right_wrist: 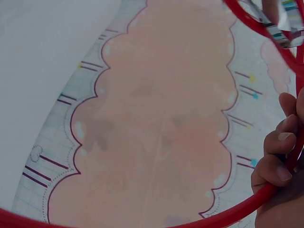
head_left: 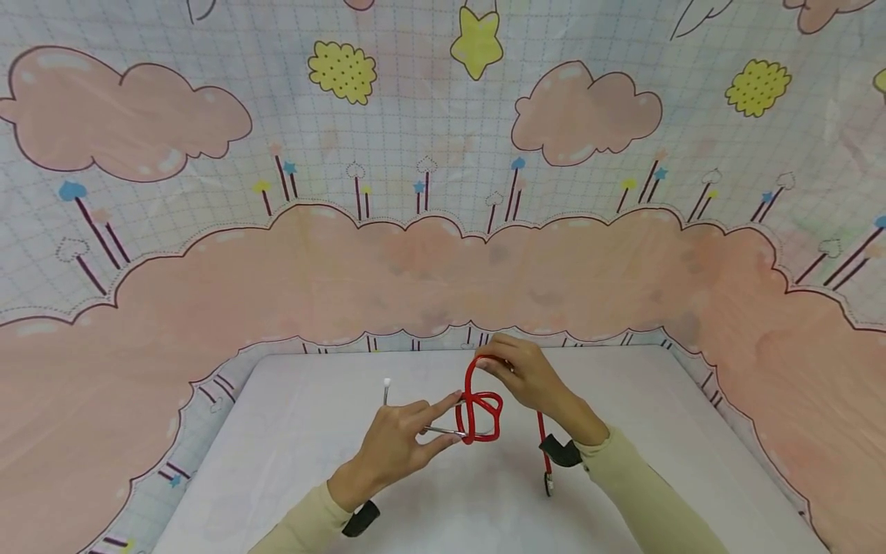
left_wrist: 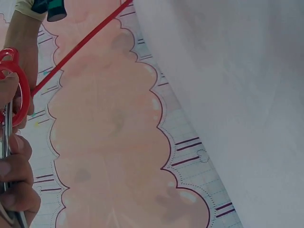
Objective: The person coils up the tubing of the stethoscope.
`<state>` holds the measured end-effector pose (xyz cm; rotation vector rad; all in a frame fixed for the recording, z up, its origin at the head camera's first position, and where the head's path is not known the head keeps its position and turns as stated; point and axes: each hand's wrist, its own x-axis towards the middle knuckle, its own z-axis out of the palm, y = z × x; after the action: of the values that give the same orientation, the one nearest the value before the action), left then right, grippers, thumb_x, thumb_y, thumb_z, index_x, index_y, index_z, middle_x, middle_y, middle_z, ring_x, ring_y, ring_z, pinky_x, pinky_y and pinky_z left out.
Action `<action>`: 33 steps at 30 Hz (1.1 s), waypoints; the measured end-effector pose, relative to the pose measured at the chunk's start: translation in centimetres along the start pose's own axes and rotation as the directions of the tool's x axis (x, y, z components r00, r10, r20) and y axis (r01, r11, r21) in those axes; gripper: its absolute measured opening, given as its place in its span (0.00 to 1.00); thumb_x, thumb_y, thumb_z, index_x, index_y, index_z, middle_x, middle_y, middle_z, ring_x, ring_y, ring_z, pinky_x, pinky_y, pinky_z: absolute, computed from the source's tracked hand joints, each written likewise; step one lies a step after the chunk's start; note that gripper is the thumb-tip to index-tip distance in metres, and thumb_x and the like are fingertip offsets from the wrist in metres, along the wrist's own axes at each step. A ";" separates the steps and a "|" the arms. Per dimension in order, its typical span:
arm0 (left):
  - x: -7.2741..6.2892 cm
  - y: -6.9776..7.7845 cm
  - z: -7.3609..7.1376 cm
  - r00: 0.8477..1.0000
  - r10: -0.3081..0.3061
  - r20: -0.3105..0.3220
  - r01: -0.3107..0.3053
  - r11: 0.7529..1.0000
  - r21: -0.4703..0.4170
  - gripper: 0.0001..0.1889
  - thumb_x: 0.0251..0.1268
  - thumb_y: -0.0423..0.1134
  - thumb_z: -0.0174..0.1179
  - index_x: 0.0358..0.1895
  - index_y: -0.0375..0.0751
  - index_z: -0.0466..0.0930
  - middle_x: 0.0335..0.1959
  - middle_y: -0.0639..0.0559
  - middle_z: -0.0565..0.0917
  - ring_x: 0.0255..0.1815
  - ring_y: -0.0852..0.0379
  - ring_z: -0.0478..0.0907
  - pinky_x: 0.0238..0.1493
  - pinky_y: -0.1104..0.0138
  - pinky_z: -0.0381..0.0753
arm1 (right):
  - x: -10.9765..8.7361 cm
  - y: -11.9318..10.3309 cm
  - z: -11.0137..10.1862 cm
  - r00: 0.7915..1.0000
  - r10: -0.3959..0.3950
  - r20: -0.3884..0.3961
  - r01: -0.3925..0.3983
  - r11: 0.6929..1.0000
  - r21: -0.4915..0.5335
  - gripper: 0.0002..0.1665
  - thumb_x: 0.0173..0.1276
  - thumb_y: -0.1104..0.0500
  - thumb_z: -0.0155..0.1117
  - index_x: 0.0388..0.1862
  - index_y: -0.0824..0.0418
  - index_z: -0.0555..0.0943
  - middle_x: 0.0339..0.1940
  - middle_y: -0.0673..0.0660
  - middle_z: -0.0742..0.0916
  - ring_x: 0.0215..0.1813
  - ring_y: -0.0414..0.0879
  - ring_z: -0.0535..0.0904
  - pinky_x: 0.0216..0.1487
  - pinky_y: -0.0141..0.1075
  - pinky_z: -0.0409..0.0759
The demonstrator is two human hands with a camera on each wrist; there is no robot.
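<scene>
A stethoscope with red tubing (head_left: 498, 419) is lifted over the white table, its tubing wound in several loops. My left hand (head_left: 394, 440) grips its metal ear tubes (head_left: 443, 431), index finger and thumb reaching to the loops. In the left wrist view the fingers (left_wrist: 19, 173) curl round the metal. One white ear tip (head_left: 387, 382) sticks up behind that hand. Higher and to the right, my right hand (head_left: 522, 373) pinches a raised bend of the tubing. From there the tubing's free length runs down to the chest piece (head_left: 549, 483), which hangs below the right wrist.
The white table (head_left: 298, 431) spreads under both hands. Behind it and along its sides is a cloth (head_left: 429, 285) printed with pink clouds and stars. Each wrist wears a black strap (head_left: 361, 519).
</scene>
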<state>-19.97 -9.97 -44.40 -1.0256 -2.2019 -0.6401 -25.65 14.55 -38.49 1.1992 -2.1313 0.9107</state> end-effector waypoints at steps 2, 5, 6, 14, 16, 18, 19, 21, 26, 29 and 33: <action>0.1 0.2 -0.1 1.000 0.013 -0.010 -0.013 1.000 -0.012 0.32 0.55 0.52 0.71 0.65 0.52 0.77 0.15 0.61 0.74 0.16 0.74 0.58 0.22 0.86 0.57 | 0.0 0.2 0.2 1.000 0.001 0.004 -0.001 1.000 0.008 0.18 0.72 0.47 0.56 0.40 0.59 0.84 0.28 0.49 0.80 0.29 0.35 0.70 0.29 0.25 0.73; 0.1 0.3 -0.2 0.999 0.024 -0.023 -0.025 0.999 -0.026 0.31 0.57 0.53 0.70 0.65 0.52 0.77 0.15 0.61 0.74 0.16 0.75 0.60 0.22 0.86 0.58 | 0.0 0.5 0.4 1.000 0.009 0.013 -0.009 1.000 0.026 0.15 0.72 0.49 0.57 0.40 0.59 0.85 0.28 0.49 0.79 0.30 0.35 0.70 0.30 0.26 0.73; 0.2 0.4 -0.2 0.999 0.025 -0.023 -0.025 0.999 -0.028 0.31 0.58 0.53 0.69 0.65 0.52 0.77 0.15 0.61 0.74 0.16 0.74 0.61 0.22 0.86 0.59 | 0.0 0.6 0.5 1.000 0.012 0.017 -0.013 0.999 0.033 0.15 0.72 0.49 0.58 0.40 0.59 0.84 0.27 0.49 0.79 0.30 0.35 0.70 0.30 0.26 0.72; 0.4 0.8 -0.6 0.999 0.021 -0.031 -0.022 0.998 -0.051 0.30 0.58 0.54 0.69 0.64 0.49 0.78 0.17 0.60 0.77 0.17 0.70 0.68 0.24 0.86 0.65 | -0.1 0.5 1.1 0.996 0.055 0.076 -0.062 0.993 0.096 0.24 0.72 0.42 0.51 0.40 0.59 0.85 0.27 0.49 0.80 0.30 0.34 0.70 0.31 0.27 0.75; 0.4 0.9 -0.7 0.999 0.010 -0.040 -0.012 0.998 -0.060 0.30 0.57 0.53 0.70 0.64 0.49 0.78 0.17 0.60 0.78 0.18 0.70 0.67 0.24 0.86 0.65 | -0.3 0.4 1.3 0.994 0.073 0.086 -0.082 0.991 0.104 0.24 0.72 0.42 0.52 0.40 0.59 0.85 0.27 0.50 0.81 0.30 0.34 0.70 0.31 0.27 0.76; 0.5 1.0 -0.8 0.998 0.000 -0.056 -0.003 0.998 -0.069 0.30 0.55 0.52 0.72 0.62 0.48 0.79 0.18 0.60 0.78 0.18 0.70 0.66 0.24 0.85 0.65 | -0.5 0.4 1.4 0.990 0.097 0.100 -0.109 0.987 0.118 0.20 0.72 0.46 0.55 0.40 0.59 0.85 0.27 0.50 0.81 0.30 0.34 0.71 0.32 0.27 0.77; 0.6 1.0 -0.9 0.998 -0.005 -0.065 0.000 0.998 -0.069 0.31 0.53 0.51 0.73 0.61 0.47 0.79 0.18 0.60 0.78 0.19 0.70 0.66 0.24 0.85 0.65 | -0.6 0.4 1.5 0.988 0.111 0.108 -0.124 0.984 0.127 0.17 0.73 0.49 0.57 0.40 0.59 0.85 0.27 0.51 0.81 0.30 0.35 0.71 0.32 0.28 0.77; 0.7 0.9 -0.9 0.996 -0.007 -0.086 0.000 0.997 -0.072 0.31 0.51 0.50 0.75 0.60 0.46 0.79 0.18 0.60 0.77 0.19 0.71 0.66 0.24 0.84 0.67 | -0.8 0.4 1.8 0.982 0.140 0.130 -0.159 0.975 0.152 0.11 0.72 0.55 0.59 0.40 0.59 0.85 0.26 0.51 0.81 0.30 0.35 0.72 0.33 0.28 0.78; 0.6 0.9 -0.8 0.995 -0.003 -0.101 -0.008 0.994 -0.107 0.33 0.51 0.49 0.75 0.61 0.43 0.76 0.18 0.60 0.77 0.20 0.72 0.67 0.27 0.83 0.71 | -1.5 0.5 2.7 0.968 0.188 0.166 -0.224 0.945 0.240 0.08 0.72 0.60 0.59 0.41 0.60 0.85 0.26 0.52 0.82 0.30 0.35 0.72 0.34 0.30 0.80; 0.6 0.8 -0.7 0.994 0.015 -0.107 -0.029 0.990 -0.136 0.34 0.52 0.48 0.74 0.63 0.42 0.75 0.18 0.59 0.76 0.21 0.71 0.67 0.27 0.83 0.71 | -1.7 0.6 3.3 0.962 0.202 0.182 -0.248 0.926 0.284 0.09 0.73 0.60 0.58 0.40 0.60 0.85 0.25 0.53 0.83 0.30 0.36 0.71 0.33 0.30 0.78; 0.7 0.6 -0.5 0.988 0.056 -0.145 -0.078 0.986 -0.148 0.33 0.54 0.47 0.74 0.64 0.41 0.76 0.18 0.59 0.75 0.21 0.70 0.66 0.26 0.85 0.68 | -2.0 0.3 3.8 0.946 0.243 0.215 -0.301 0.904 0.304 0.08 0.71 0.64 0.59 0.42 0.61 0.85 0.31 0.56 0.88 0.35 0.40 0.78 0.40 0.32 0.81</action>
<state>-19.69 -9.65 -43.46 -1.0931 -2.0121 -0.8361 -25.46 12.76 -42.44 1.1892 -2.3938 1.3846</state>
